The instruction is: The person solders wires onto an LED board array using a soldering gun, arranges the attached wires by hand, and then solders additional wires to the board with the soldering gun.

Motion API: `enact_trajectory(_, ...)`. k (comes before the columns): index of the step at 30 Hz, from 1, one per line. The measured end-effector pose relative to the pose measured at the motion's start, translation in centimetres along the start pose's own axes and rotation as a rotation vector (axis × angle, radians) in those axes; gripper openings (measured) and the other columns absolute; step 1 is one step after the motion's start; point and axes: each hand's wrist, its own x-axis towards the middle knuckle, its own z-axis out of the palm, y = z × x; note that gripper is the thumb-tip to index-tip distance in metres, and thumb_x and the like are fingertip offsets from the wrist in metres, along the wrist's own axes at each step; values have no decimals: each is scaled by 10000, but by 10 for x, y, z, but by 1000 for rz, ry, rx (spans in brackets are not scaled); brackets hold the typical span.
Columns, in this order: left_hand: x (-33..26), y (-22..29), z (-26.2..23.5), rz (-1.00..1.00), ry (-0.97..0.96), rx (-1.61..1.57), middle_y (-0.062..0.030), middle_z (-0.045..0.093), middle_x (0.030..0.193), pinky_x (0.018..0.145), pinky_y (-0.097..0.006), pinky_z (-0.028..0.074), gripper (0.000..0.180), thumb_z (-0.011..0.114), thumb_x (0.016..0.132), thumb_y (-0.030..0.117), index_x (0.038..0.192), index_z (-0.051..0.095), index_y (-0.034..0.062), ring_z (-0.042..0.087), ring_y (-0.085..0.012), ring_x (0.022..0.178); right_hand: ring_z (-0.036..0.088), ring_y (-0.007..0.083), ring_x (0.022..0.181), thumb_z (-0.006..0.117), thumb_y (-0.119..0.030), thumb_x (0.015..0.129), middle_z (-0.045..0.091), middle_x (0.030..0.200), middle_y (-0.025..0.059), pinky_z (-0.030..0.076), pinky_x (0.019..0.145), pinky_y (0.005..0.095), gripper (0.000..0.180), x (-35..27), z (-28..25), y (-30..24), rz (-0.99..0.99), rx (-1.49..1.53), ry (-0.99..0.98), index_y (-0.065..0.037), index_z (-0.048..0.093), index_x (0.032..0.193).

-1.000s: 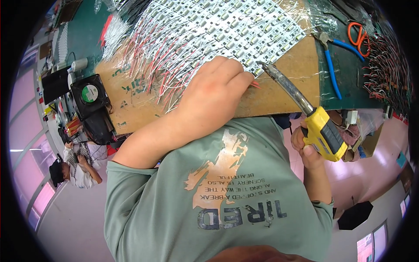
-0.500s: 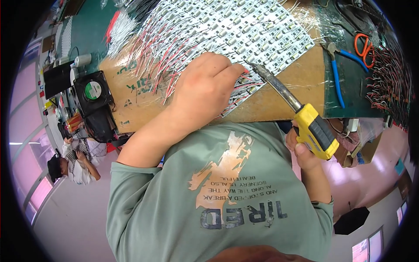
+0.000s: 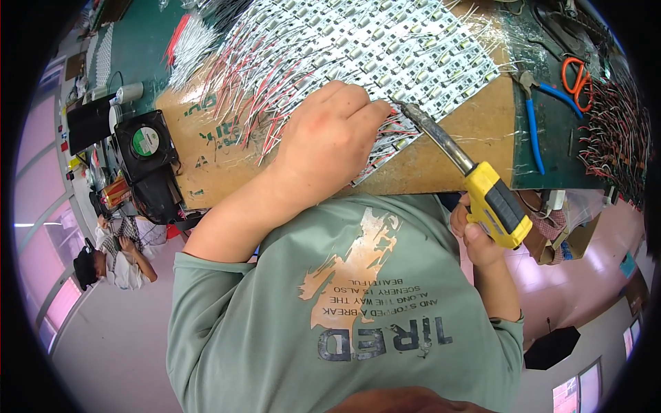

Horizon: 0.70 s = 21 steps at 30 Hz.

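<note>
My left hand [image 3: 332, 134] rests over the lower edge of a sheet of small white circuit boards [image 3: 392, 51]. Its fingers are pinched together, and what they hold is hidden beneath them. Thin red and white wires [image 3: 265, 96] fan out from the boards to the left of this hand. My right hand [image 3: 480, 237] grips the yellow and black handle of a soldering iron [image 3: 497, 206]. The iron's metal shaft slants up and left, so that its dark tip meets the board sheet just right of my left fingertips.
The sheet lies on a brown board [image 3: 468, 155] upon a green table. A black fan [image 3: 145, 142] stands left. Blue-handled pliers [image 3: 532, 124], orange-handled scissors [image 3: 577, 84] and a heap of wires [image 3: 616, 131] lie right. Another person [image 3: 124, 251] sits far left.
My left hand has turned slightly and its fingertips have crept right, close to the iron's tip. The soldering iron has barely moved.
</note>
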Motion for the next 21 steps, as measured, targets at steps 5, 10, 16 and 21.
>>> enact_trajectory(5,1,2,-2,-10,-21,-1,-55,609,803,643,-362,502,234,699,731,0,947,704,89,603,-248,755,522,129,695,638,-140,866,555,804,27,438,658,282,289,-1,-2,3,33,15,-8,-7,547,1105)
enact_trajectory(10,2,1,-3,-6,-28,-2,-62,602,803,648,-366,501,229,695,731,-3,942,701,85,601,-254,757,501,127,663,643,-138,861,532,772,16,414,609,279,278,2,-2,3,6,11,-36,-16,547,1091)
enact_trajectory(16,2,2,-2,-5,-27,-2,-66,597,803,652,-369,501,223,698,733,1,939,698,85,600,-257,758,395,113,563,733,-364,798,422,691,3,306,511,256,669,2,9,-3,38,119,86,19,457,1272)
enact_trajectory(21,2,3,-3,-16,-37,-5,-65,596,806,652,-371,501,214,701,737,8,937,696,85,599,-259,756,387,111,557,738,-377,790,426,684,2,309,512,258,722,9,11,-20,50,163,60,6,437,1323)
